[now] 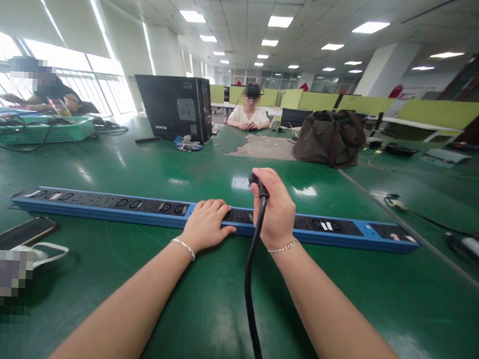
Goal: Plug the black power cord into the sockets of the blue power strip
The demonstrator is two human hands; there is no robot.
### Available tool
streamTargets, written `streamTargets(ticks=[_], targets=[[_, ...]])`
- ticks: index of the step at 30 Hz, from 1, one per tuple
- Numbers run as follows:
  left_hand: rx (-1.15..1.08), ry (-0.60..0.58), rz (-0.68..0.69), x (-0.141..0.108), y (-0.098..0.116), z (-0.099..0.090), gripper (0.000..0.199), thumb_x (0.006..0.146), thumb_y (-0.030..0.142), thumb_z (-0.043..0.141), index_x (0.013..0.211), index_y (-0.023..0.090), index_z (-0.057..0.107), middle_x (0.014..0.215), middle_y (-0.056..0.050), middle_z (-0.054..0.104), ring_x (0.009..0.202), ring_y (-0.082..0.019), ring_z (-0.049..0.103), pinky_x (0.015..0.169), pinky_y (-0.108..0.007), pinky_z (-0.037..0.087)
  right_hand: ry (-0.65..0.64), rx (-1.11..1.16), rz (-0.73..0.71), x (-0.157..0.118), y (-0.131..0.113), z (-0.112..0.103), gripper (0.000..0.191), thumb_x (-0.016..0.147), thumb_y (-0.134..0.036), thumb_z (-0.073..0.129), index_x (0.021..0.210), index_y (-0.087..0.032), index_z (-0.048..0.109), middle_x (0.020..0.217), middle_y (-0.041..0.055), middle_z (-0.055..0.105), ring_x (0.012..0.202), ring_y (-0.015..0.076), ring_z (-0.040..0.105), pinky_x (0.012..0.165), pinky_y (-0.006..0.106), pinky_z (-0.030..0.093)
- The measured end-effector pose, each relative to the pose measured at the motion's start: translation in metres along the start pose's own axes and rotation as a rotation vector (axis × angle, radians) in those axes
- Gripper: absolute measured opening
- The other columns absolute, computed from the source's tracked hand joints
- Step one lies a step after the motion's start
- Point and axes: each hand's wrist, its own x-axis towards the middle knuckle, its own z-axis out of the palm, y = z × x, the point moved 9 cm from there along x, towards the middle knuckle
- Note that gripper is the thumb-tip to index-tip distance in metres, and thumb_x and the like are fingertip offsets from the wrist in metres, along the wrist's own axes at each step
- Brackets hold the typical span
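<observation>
A long blue power strip (pixel 113 214) with a black socket face lies across the green table. My left hand (pixel 209 221) is laid over its middle, gripping it with the fingers across the top and the thumb pointing right. Above the strip, a little to the right, my right hand (pixel 276 203) is closed round a black power plug (pixel 253 178), raised off the sockets. The plug's cord (pixel 251 271) hangs down toward me between my forearms. The plug's prongs are not visible.
A black computer case (pixel 174 109), gloves (pixel 188 143) and a brown bag (pixel 330 137) stand beyond the strip. A green basket (pixel 71 129) with cables is at the left. Nearer lies a dark phone-like slab (pixel 17 236). Two people sit farther off.
</observation>
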Motion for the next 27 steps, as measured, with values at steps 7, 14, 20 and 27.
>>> streamTargets(ticks=[7, 14, 20, 27], targets=[[0.018, 0.002, 0.003, 0.000, 0.000, 0.000, 0.044, 0.075, 0.052, 0.057, 0.108, 0.023, 0.055, 0.113, -0.007, 0.057, 0.107, -0.026, 0.049, 0.095, -0.042, 0.034, -0.107, -0.041, -0.047, -0.005, 0.017, 0.006, 0.033, 0.091, -0.031, 0.040, 0.116, -0.021, 0.059, 0.115, 0.0051, 0.063, 0.107, 0.0154, 0.057, 0.092, 0.027, 0.044], [0.015, -0.014, -0.001, 0.001, -0.001, 0.002, 0.045, 0.075, 0.053, 0.056, 0.109, 0.023, 0.055, 0.114, -0.007, 0.057, 0.108, -0.026, 0.049, 0.096, -0.041, 0.033, -0.074, -0.301, 0.127, -0.006, 0.062, -0.026, 0.036, 0.087, -0.038, 0.041, 0.113, -0.021, 0.061, 0.103, 0.0045, 0.068, 0.084, 0.0186, 0.065, 0.075, 0.028, 0.048], [0.031, -0.013, 0.002, 0.001, -0.002, 0.003, 0.046, 0.076, 0.053, 0.055, 0.110, 0.022, 0.054, 0.114, -0.007, 0.057, 0.109, -0.025, 0.048, 0.096, -0.040, 0.034, -0.113, -0.301, 0.110, -0.021, 0.103, -0.052, 0.031, 0.085, -0.033, 0.042, 0.095, -0.020, 0.068, 0.096, 0.0048, 0.070, 0.088, 0.0192, 0.064, 0.079, 0.029, 0.048], [0.042, -0.004, 0.010, 0.000, -0.004, 0.003, 0.047, 0.076, 0.055, 0.053, 0.110, 0.021, 0.054, 0.114, -0.007, 0.057, 0.108, -0.025, 0.049, 0.094, -0.040, 0.035, -0.098, -0.329, 0.221, -0.045, 0.143, -0.066, 0.028, 0.082, -0.030, 0.043, 0.091, -0.021, 0.068, 0.089, 0.0036, 0.071, 0.081, 0.0201, 0.065, 0.074, 0.030, 0.049]])
